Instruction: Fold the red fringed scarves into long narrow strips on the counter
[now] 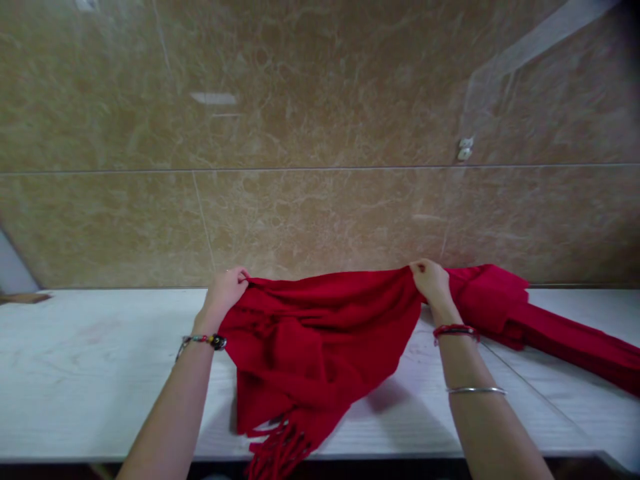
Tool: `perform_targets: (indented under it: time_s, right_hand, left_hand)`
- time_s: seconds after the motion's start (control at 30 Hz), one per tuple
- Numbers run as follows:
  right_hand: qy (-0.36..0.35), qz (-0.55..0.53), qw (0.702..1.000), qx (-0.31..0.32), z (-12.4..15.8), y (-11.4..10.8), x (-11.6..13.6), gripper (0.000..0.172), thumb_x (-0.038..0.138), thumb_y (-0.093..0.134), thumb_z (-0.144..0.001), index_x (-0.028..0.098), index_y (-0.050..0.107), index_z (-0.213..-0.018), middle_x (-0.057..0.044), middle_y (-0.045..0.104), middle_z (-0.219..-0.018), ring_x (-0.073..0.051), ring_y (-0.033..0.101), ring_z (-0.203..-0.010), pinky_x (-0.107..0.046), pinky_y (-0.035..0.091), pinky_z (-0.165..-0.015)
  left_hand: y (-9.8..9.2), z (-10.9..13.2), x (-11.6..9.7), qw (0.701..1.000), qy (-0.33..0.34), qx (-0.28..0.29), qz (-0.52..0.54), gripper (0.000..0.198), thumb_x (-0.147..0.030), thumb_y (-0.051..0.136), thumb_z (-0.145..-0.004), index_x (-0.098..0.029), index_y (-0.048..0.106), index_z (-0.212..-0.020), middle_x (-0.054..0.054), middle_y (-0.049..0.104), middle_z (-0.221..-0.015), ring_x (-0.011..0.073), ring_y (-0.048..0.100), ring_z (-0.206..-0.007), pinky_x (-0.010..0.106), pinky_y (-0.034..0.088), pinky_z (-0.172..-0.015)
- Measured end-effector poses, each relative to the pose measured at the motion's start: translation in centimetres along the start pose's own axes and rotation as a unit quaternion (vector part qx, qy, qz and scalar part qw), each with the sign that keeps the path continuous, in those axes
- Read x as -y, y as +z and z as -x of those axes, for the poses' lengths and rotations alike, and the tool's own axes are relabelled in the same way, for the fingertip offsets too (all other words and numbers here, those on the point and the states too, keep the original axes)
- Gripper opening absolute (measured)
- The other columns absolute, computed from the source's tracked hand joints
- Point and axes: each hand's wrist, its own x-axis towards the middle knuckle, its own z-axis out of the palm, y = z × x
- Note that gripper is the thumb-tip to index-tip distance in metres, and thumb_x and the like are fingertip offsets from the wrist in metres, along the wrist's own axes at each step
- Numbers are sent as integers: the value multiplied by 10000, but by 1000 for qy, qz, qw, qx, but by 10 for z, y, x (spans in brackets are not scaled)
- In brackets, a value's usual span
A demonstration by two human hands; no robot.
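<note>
A red fringed scarf [350, 333] is stretched between my two hands above the white table. My left hand [226, 293] pinches its upper left corner, and my right hand [431, 280] pinches the upper right. Between them the top edge runs almost level, while the cloth below sags in loose folds. The tassels hang down past the table's front edge. More red cloth [490, 300] lies beyond my right wrist, part of it folded and a long strip trailing to the right; whether it joins the scarf I cannot tell.
The white table [110, 373] runs along a brown marbled tile wall [320, 120]. A small brown wooden piece [25, 298] lies at the table's far left. Two small white fittings [465, 149] sit on the wall. A seam crosses the tabletop at right.
</note>
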Motion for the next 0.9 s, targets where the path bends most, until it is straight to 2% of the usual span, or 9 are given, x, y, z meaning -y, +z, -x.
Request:
perform_targets:
  time_s: [0.17, 0.2, 0.27, 0.33, 0.47, 0.57, 0.63, 0.8, 0.9]
  right_hand:
    - [-128, -30, 984, 122, 24, 25, 47, 200, 188, 617, -659, 159, 655, -853, -82, 656, -875, -184, 586, -826, -271, 432, -749]
    - [-163, -47, 973, 155, 32, 31, 62, 249, 224, 646, -650, 179, 650, -894, -66, 656, -908, -176, 590, -835, -267, 440, -757]
    - [-276, -118, 926, 231, 49, 41, 90, 371, 270, 631, -694, 156, 595, -1046, -103, 620, -1037, -193, 574, -932, -310, 434, -815]
    - [-318, -163, 902, 241, 65, 47, 115, 441, 298, 618, -720, 144, 541, -1126, -121, 583, -1112, -197, 537, -1016, -326, 407, -870]
    - [-293, -173, 913, 225, 82, 54, 143, 315, 213, 591, -744, 148, 583, -1052, -103, 622, -1034, -188, 561, -955, -298, 411, -836]
    - [-244, -159, 930, 224, 80, 55, 147, 141, 138, 539, -762, 157, 642, -856, -85, 670, -857, -181, 601, -801, -274, 426, -730]
    - [-230, -160, 937, 211, 75, 54, 145, 134, 137, 509, -780, 165, 639, -792, -75, 675, -812, -171, 601, -754, -262, 420, -694]
    - [-176, -232, 948, 127, 61, 43, 138, 145, 200, 460, -793, 168, 597, -757, -57, 653, -765, -159, 573, -707, -259, 408, -661]
    - [-147, -308, 937, 73, 52, 32, 133, 156, 262, 433, -783, 182, 558, -734, -39, 624, -719, -158, 549, -682, -263, 405, -645]
  left_hand:
    - [17, 2, -28, 989, 37, 80, 121, 179, -257, 430, -686, -153, 573, -716, 20, 624, -667, 153, 575, -633, 229, 432, -580]
    - [15, 3, -36, 986, 44, 82, 141, 195, -278, 427, -689, -151, 571, -722, 14, 619, -668, 148, 571, -632, 226, 432, -577]
    - [10, 7, -50, 976, 58, 69, 199, 226, -315, 427, -689, -147, 571, -737, 10, 611, -676, 144, 560, -636, 225, 431, -577]
    - [5, 11, -63, 963, 71, 42, 256, 239, -331, 434, -687, -144, 572, -740, 12, 606, -687, 143, 549, -640, 230, 428, -579]
    - [-1, 14, -77, 960, 106, 15, 259, 228, -332, 441, -708, -148, 576, -725, 13, 594, -685, 142, 533, -633, 238, 422, -585]
    - [-1, 13, -77, 965, 118, -5, 234, 218, -326, 428, -737, -156, 564, -715, 11, 587, -672, 143, 530, -627, 242, 418, -590]
    - [1, 11, -75, 970, 117, -20, 210, 202, -300, 415, -758, -162, 557, -721, 12, 592, -685, 143, 537, -636, 243, 418, -603]
    - [14, 11, -69, 991, 125, -39, 28, 147, -170, 438, -752, -173, 582, -785, 37, 617, -762, 161, 555, -709, 260, 413, -671]
    - [21, 13, -65, 993, 87, -40, -67, 176, -122, 470, -714, -175, 593, -829, 61, 628, -822, 181, 564, -758, 267, 410, -685]
